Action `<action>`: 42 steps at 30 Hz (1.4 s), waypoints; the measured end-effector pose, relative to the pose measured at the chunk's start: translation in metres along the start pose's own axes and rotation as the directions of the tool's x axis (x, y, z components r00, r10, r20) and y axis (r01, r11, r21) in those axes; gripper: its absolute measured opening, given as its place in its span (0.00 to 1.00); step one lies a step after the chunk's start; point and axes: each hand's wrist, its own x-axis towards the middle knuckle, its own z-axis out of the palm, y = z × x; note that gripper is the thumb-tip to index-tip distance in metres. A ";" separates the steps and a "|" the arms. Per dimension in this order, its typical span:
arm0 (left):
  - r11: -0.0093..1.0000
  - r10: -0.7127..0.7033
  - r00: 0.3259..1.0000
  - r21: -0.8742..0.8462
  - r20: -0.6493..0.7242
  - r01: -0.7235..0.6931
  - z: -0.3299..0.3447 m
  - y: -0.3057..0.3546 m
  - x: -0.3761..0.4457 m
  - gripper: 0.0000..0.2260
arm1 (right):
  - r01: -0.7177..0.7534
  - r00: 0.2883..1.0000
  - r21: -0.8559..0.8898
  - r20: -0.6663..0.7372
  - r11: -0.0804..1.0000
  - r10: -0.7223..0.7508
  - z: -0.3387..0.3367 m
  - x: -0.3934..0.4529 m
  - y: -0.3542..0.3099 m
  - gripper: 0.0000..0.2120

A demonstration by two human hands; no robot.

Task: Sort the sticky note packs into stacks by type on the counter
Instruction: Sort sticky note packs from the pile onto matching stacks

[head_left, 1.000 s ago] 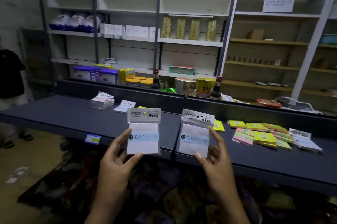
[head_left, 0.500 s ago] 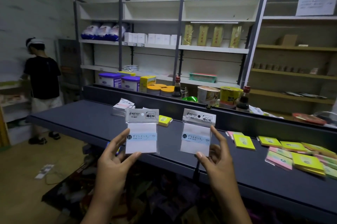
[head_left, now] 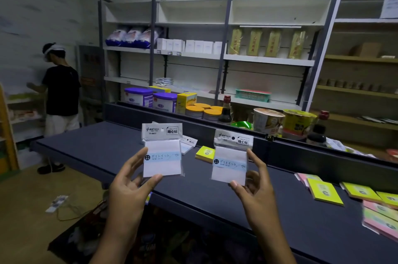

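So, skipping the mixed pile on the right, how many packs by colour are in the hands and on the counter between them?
White, held: 2, left white pack in the left hand, right white pack in the right hand
White, on the counter: 1 showing, lying white pack, partly hidden
Yellow, on the counter: 1, yellow pack
Total: 4

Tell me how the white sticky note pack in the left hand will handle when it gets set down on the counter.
The white pack looks flat and thin, so it is probably light and should lie still, not roll. Its clear glossy sleeve may be slippery; the left hand pinches it by the edges only. The header flap looks like bare film, likely floppy, while the pad below seems stiffer. The counter looks smooth, so it may slide.
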 end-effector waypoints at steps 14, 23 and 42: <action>0.995 0.001 0.994 -0.099 0.113 0.010 -0.051 -0.067 0.169 0.28 | -0.055 0.995 -0.049 -0.086 0.997 0.051 0.129 0.124 0.045 0.35; 0.992 -0.040 0.987 -0.114 0.158 0.059 -0.079 -0.106 0.226 0.27 | -0.236 0.971 -0.221 -0.084 0.946 0.223 0.190 0.194 0.080 0.35; 0.993 -0.080 0.978 -0.073 0.195 0.095 -0.087 -0.126 0.266 0.28 | -0.222 0.910 -0.794 0.040 0.566 0.414 0.220 0.226 0.109 0.11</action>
